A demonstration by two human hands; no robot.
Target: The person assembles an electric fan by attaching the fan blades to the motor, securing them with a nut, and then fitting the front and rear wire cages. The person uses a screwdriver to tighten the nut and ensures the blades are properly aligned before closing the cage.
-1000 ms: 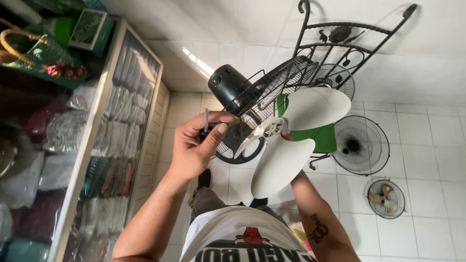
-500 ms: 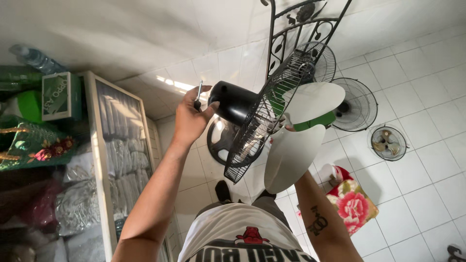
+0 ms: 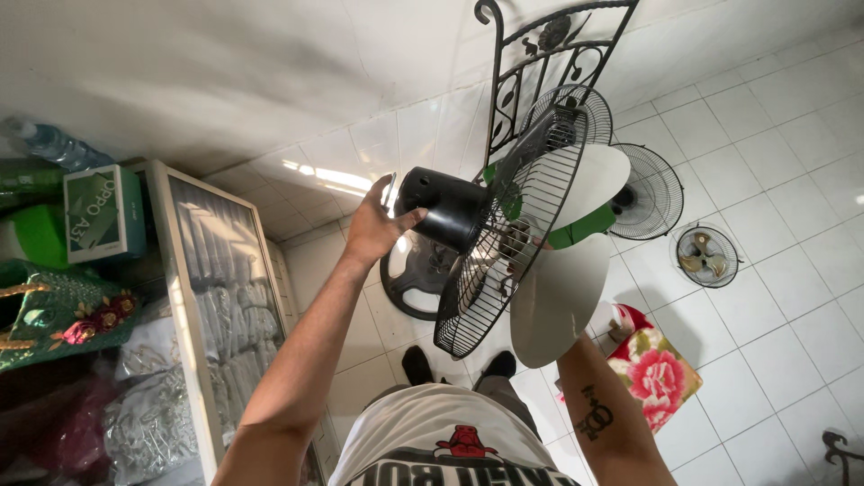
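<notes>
I hold a fan head in front of me: a black motor housing [image 3: 447,209], a black wire rear grille [image 3: 504,270] and white blades [image 3: 562,301]. My left hand [image 3: 373,225] grips the back end of the motor housing, with a thin metal tool sticking up between its fingers. My right arm reaches up from below behind the large blade. My right hand [image 3: 517,243] shows only partly through the grille wires, at the blade hub.
A round black fan base [image 3: 416,281] lies on the white tiled floor by my feet. A wrought-iron frame [image 3: 531,72], a loose fan grille [image 3: 650,191], a small fan [image 3: 707,256] and a flowered cushion [image 3: 655,371] lie further out. A glass-fronted cabinet [image 3: 211,297] stands at the left.
The fan head has turned so that the grille is edge-on and the motor points left. My left hand has moved onto the back end of the motor housing. The view has swung.
</notes>
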